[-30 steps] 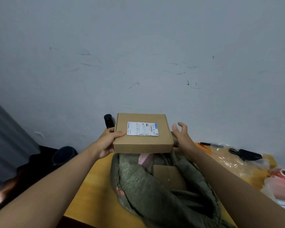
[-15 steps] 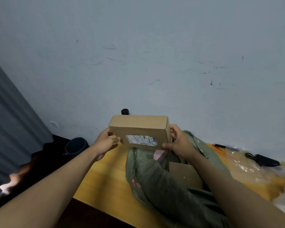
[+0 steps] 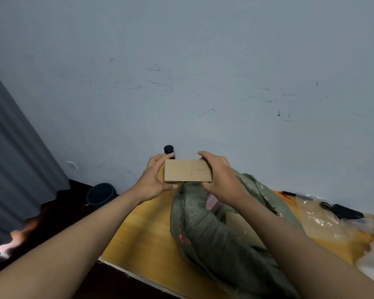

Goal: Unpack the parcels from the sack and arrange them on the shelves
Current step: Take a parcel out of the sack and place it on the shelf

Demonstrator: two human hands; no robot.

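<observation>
Cardboard parcel (image 3: 187, 174), seemingly stiff and light, is gripped at its short ends by left hand (image 3: 152, 182) and right hand (image 3: 219, 177), fingers curled round it, above the green sack (image 3: 205, 229).

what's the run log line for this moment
step: parcel lifted out | left hand: holds cardboard box | right hand: holds box | sack: on table, more parcels inside | shelves: not in view

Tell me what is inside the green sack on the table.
Through the mouth of the green sack show a flat cardboard parcel and a pink packet. The folded cloth and the right forearm hide anything deeper.
</observation>
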